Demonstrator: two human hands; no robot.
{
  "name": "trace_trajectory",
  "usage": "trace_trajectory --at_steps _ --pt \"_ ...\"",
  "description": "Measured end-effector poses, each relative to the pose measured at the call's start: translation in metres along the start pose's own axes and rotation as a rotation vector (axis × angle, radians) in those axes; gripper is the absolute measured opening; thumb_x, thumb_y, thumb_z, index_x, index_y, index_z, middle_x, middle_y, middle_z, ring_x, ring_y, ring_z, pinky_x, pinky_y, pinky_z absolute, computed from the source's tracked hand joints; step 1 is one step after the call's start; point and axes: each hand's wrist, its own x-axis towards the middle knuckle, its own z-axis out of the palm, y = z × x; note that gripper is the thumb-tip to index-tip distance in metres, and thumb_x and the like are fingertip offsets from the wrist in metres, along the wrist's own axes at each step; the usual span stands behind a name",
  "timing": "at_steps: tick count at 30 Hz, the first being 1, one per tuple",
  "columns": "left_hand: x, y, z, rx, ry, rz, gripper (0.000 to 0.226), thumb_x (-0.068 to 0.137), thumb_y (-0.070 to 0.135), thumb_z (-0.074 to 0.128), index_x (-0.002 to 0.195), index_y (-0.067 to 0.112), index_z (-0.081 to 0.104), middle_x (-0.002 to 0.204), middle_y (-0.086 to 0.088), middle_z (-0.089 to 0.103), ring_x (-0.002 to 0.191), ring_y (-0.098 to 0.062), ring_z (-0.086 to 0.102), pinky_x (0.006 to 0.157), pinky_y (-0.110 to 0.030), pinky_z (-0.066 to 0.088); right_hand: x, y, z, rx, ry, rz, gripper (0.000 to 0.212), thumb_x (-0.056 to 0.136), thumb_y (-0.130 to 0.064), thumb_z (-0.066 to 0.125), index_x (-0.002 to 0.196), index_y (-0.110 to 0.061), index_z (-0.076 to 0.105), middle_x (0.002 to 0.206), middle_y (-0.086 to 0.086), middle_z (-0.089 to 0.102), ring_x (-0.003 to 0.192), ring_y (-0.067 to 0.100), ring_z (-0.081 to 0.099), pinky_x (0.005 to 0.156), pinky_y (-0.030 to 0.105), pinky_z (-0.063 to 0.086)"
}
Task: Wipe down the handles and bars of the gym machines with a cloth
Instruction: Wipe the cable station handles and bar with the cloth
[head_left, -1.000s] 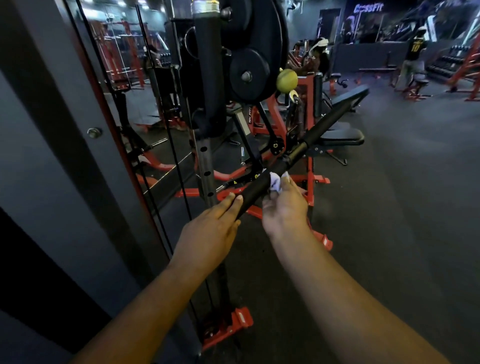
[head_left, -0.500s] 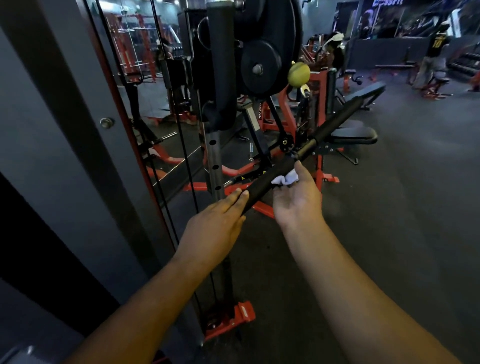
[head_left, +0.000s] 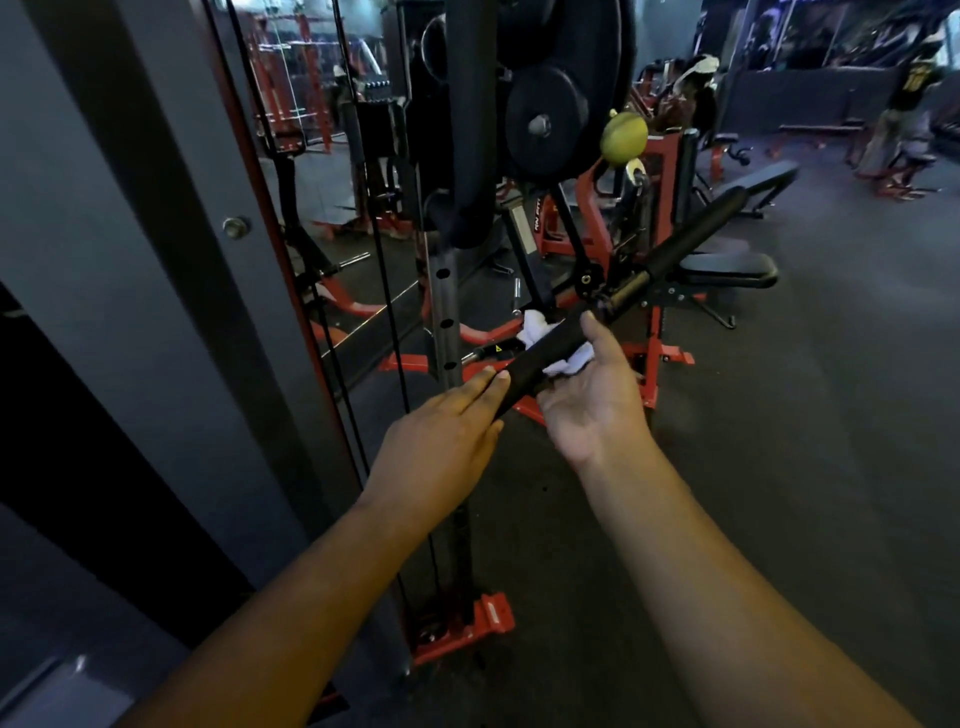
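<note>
The bar (head_left: 618, 306) ran on a slant, its near end low and left by the left hand (head_left: 441, 441), its far end rising up and right toward the bench (head_left: 727, 270). Its long axis therefore led away from the person and to the right.

The right hand (head_left: 592, 400) lay under the near padded section, palm up, fingers loosely curved with the thumb over the top. The cloth (head_left: 540, 340) was cupped between that palm and the bar, a white fold showing on each side. That grip was loose rather than tight around the bar.

The left hand was flat, fingers straight, their tips touching the bar's near end and holding nothing.

The right hand was the nearer to the uncleaned length. The likely next stroke was a slide up and right along the axis, toward the metal collar (head_left: 631, 287), while the left hand steadied the end.
</note>
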Motion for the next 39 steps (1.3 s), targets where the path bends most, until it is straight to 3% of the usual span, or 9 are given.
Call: trace_trajectory --at_steps 5,9,11,17,19,23,27,32,39 --pt "0.000 -0.001 -0.003 0.009 -0.004 0.021 0.058 0.106 0.040 0.048 0.160 0.029 0.031 0.164 0.006 0.037 0.131 -0.019 0.055 0.091 -0.037 0.056 -0.010 0.016 -0.007 -0.014 -0.004 0.092 0.041 0.097 -0.026 0.065 0.132 -0.005 0.063 0.128 0.023 0.069 0.124 0.035 0.065 0.108 0.045 0.050" --pt "0.000 0.005 -0.004 0.006 -0.009 0.034 0.058 0.108 0.041 0.043 0.162 0.028 0.026 0.166 0.007 0.033 0.134 -0.016 0.052 0.095 -0.035 0.055 0.018 -0.026 0.004 0.140 0.099 0.017 0.053 0.093 -0.037 0.069 0.137 -0.010 0.060 0.120 0.019 0.072 0.104 0.033 0.073 0.071 0.042 0.061" --pt "0.000 0.007 -0.003 0.000 -0.009 0.028 0.058 0.108 0.042 0.042 0.162 0.028 0.026 0.165 0.007 0.033 0.133 -0.016 0.053 0.093 -0.035 0.055 0.022 -0.033 0.007 0.162 0.102 -0.020 0.054 0.094 -0.044 0.067 0.138 -0.013 0.061 0.122 0.015 0.072 0.103 0.028 0.072 0.063 0.037 0.061" --pt "-0.003 -0.001 0.001 0.023 0.050 0.043 0.055 0.101 0.037 0.054 0.153 0.021 0.047 0.153 0.000 0.053 0.121 -0.022 0.065 0.079 -0.039 0.062 -0.015 0.024 -0.011 -0.152 -0.043 0.154 0.069 0.089 -0.062 0.064 0.137 -0.012 0.061 0.124 0.016 0.072 0.119 0.031 0.068 0.109 0.045 0.046" --pt "-0.003 -0.001 0.001 0.029 0.028 0.047 0.056 0.101 0.038 0.054 0.155 0.023 0.044 0.156 0.001 0.049 0.124 -0.022 0.063 0.080 -0.040 0.062 -0.013 0.024 -0.010 -0.148 -0.049 0.179 0.077 0.085 -0.067 0.064 0.135 -0.010 0.061 0.123 0.019 0.072 0.118 0.033 0.068 0.106 0.047 0.048" --pt "-0.002 0.003 -0.005 0.013 0.014 0.031 0.057 0.107 0.040 0.045 0.161 0.028 0.030 0.165 0.006 0.035 0.138 -0.018 0.050 0.098 -0.038 0.055 0.013 -0.005 0.008 0.043 0.025 0.099 0.081 0.080 -0.065 0.071 0.136 -0.008 0.060 0.119 0.019 0.073 0.104 0.035 0.073 0.084 0.047 0.060" --pt "0.000 0.003 -0.008 0.016 0.043 0.027 0.057 0.107 0.041 0.043 0.161 0.029 0.029 0.164 0.008 0.035 0.138 -0.015 0.049 0.098 -0.037 0.056 0.026 -0.019 0.010 0.129 0.096 -0.005 0.079 0.079 -0.059 0.077 0.142 -0.016 0.058 0.117 0.012 0.074 0.089 0.030 0.077 0.062 0.039 0.062" --pt "-0.002 -0.004 -0.003 0.026 0.066 0.039 0.055 0.102 0.039 0.053 0.155 0.026 0.043 0.155 0.004 0.051 0.126 -0.019 0.061 0.083 -0.037 0.060 -0.001 0.019 -0.006 0.008 -0.028 0.154 0.072 0.086 -0.059 0.072 0.138 -0.011 0.058 0.120 0.023 0.072 0.106 0.036 0.073 0.081 0.044 0.060" --pt "-0.001 -0.005 -0.003 0.040 0.045 0.038 0.055 0.105 0.041 0.045 0.158 0.027 0.036 0.160 0.004 0.044 0.131 -0.017 0.057 0.090 -0.040 0.060 0.030 -0.026 0.015 0.159 0.047 0.044 0.071 0.081 -0.052 0.081 0.134 -0.008 0.063 0.114 0.013 0.074 0.090 0.026 0.077 0.093 0.039 0.059"
